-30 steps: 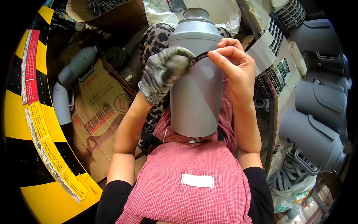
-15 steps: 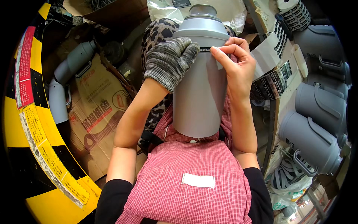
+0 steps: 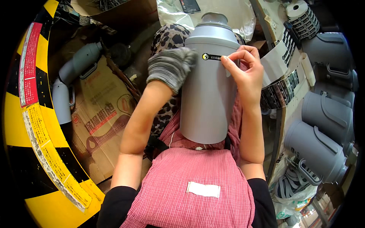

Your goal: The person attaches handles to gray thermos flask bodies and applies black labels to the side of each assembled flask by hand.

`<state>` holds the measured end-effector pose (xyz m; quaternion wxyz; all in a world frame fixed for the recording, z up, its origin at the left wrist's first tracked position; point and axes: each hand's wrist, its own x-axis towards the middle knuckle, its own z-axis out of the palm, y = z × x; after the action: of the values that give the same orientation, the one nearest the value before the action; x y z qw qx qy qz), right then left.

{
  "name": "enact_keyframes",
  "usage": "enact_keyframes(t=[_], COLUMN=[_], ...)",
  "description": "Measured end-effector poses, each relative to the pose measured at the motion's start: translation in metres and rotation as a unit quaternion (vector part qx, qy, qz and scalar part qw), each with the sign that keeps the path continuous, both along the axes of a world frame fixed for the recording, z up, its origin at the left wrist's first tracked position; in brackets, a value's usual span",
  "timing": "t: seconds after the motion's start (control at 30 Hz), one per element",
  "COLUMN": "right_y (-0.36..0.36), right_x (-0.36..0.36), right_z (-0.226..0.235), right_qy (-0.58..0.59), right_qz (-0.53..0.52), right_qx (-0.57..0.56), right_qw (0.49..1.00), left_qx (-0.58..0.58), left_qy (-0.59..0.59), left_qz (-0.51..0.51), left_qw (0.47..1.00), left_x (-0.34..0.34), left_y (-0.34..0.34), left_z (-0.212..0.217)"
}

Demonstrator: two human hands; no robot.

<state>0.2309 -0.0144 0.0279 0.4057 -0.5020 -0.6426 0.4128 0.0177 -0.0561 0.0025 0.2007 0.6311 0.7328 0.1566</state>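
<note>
A grey plastic cylinder [image 3: 207, 98], shaped like a vacuum-flask body with a narrower collar on top, stands between my knees against the apron. Across its upper front runs a narrow black label [image 3: 213, 57] with a round yellow mark at its left end. My bare right hand [image 3: 247, 70] pinches the label's right end between thumb and index finger. A small pale translucent piece shows below those fingertips. My left hand [image 3: 171, 68], in a grey striped knit glove, is curled at the cylinder's upper left, just left of the label. Motion smears its fingers.
Several grey flask bodies with handles [image 3: 317, 148] lie along the right bench. Label sheets [image 3: 281, 89] hang by its edge, near a label roll [image 3: 298, 11]. At left are a flattened carton [image 3: 100, 117], grey flask parts [image 3: 80, 60] and a yellow-black striped edge [image 3: 17, 125].
My left hand has drawn off the label toward the left, uncovering its yellow mark. My right hand still pinches the right end. The whole view has shifted slightly.
</note>
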Motion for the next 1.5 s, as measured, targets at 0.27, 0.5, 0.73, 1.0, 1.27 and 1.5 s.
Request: enact_keyframes(t=[0.27, 0.5, 0.73, 1.0, 1.27, 1.5], right_y=[0.003, -0.06, -0.298, -0.465, -0.453, -0.514], right_x=[0.006, 0.071, 0.247, 0.196, 0.267, 0.294], right_z=[-0.004, -0.018, -0.007, -0.041, 0.01, 0.019], right_qy=[0.014, -0.038, -0.364, -0.567, -0.509, -0.439], right_qz=[-0.003, -0.074, 0.256, -0.014, 0.137, -0.444], right_qx=[0.021, -0.025, -0.505, -0.23, -0.282, -0.25], right_qw=[1.0, 0.996, 0.74, 0.791, 0.802, 0.74], left_qx=[0.331, 0.249, 0.104, -0.071, 0.282, 0.231], left_qy=[-0.174, -0.35, 0.227, -0.355, 0.201, 0.108], left_qz=[0.05, 0.005, -0.138, -0.375, -0.684, -0.586], left_qw=[0.926, 0.903, 0.958, 0.853, 0.642, 0.77], left_x=[0.006, -0.002, -0.009, -0.049, -0.092, -0.154], left_y=[-0.006, 0.019, 0.151, 0.142, 0.218, 0.207], left_z=[-0.014, -0.041, 0.003, 0.059, 0.032, 0.066])
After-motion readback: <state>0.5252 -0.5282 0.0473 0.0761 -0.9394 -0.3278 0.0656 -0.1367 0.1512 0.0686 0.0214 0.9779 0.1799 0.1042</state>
